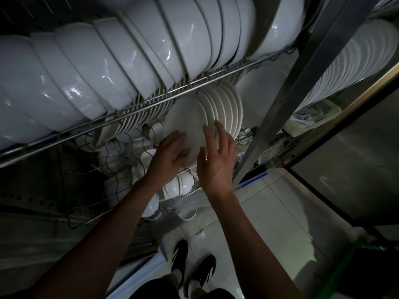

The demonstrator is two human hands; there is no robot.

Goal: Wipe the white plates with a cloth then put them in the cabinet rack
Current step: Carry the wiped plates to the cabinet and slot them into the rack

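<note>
A white plate (pixel 187 124) is held on edge between the left hand (pixel 167 155) and the spread-fingered right hand (pixel 218 160), just beside the racked plates (pixel 226 106).

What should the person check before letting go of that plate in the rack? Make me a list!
1. Plate stands on edge beside the row of plates: ok.
2. Plate's bottom edge sits in a rack slot: cannot tell, the hands hide it.
3. Left hand holds the plate's lower edge: ok.
4. Right hand is open, fingers against the plate's right rim: ok.
5. Plate is wiped dry: cannot tell, too dim.
6. Upper rack's wire rail has room above the plate: ok.
</note>
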